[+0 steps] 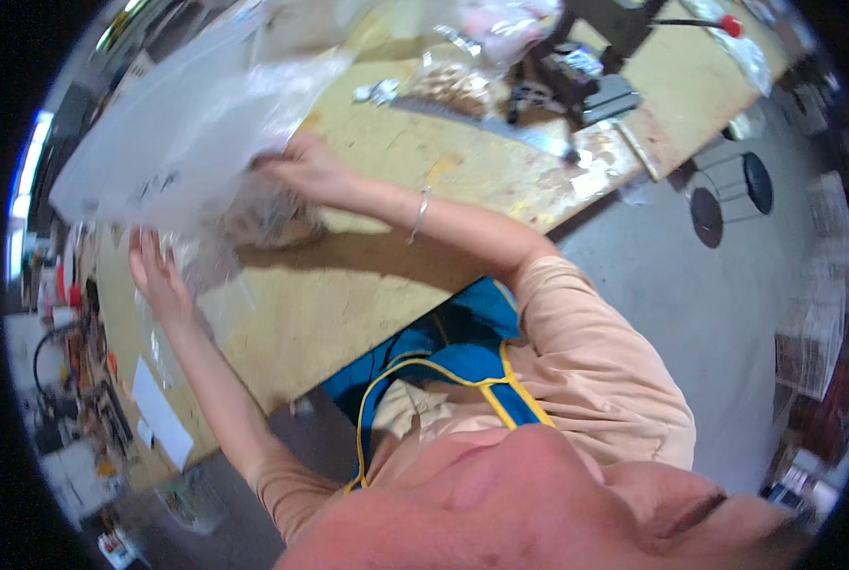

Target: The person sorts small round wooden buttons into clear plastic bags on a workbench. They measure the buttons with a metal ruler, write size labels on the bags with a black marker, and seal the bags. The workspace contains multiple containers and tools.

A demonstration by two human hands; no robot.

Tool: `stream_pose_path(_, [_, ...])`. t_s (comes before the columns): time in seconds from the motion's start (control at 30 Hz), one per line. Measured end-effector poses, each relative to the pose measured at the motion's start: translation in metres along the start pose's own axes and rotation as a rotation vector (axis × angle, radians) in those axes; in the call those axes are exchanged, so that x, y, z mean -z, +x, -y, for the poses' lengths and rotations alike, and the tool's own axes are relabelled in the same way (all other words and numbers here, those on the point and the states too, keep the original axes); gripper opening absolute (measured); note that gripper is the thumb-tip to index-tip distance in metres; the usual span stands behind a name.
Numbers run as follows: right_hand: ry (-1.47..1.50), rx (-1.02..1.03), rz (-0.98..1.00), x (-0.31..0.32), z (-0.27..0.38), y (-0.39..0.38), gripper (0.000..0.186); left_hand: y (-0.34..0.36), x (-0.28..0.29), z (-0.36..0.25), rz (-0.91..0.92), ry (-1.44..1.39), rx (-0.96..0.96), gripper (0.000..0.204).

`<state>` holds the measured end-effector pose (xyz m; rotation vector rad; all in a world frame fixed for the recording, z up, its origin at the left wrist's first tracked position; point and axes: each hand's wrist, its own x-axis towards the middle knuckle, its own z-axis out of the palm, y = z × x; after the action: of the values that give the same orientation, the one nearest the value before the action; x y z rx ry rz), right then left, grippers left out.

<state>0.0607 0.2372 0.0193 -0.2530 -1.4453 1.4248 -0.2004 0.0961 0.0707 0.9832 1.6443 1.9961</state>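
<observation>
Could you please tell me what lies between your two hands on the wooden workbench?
In the head view, crumpled clear plastic bag spans from left hand to right hand.

- A pale wooden worktop (367, 285), scuffed and stained, carries everything here.
- A long metal ruler (486, 123) lies near its far edge.
- Just beyond the ruler sits a clear bag of brownish pieces (448, 85).
- A dark metal tool (581, 81) stands close to the far right corner.
- A red knob (731, 26) on a thin rod shows at the far edge.
- A white paper sheet (161, 413) lies at the left end.
- A round black stool (757, 182) stands on the grey floor (690, 313) off the worktop's right corner.
</observation>
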Motion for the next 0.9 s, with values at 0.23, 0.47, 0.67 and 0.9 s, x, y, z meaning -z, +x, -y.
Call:
stream_pose_path(0.23, [0.373,-0.210,0.140,0.006,0.034,-0.003,0.021,0.008,0.017,0.055,0.311,0.014,0.064,0.073])
stream_pose_path(0.47, [0.686,-0.423,0.062,0.015,0.075,-0.002,0.022,0.045,0.045,0.123,0.337,-0.311,0.513,0.062])
stream_pose_path(0.67, [0.713,-0.463,0.168,0.021,0.081,-0.001,0.023,0.038,0.069,0.136,0.196,-0.308,0.612,0.044])
stream_pose_path(0.9, [0.189,-0.372,-0.030,0.067,0.054,-0.003,0.032,-0.068,-0.013,-0.021,0.159,-0.148,0.116,0.025])
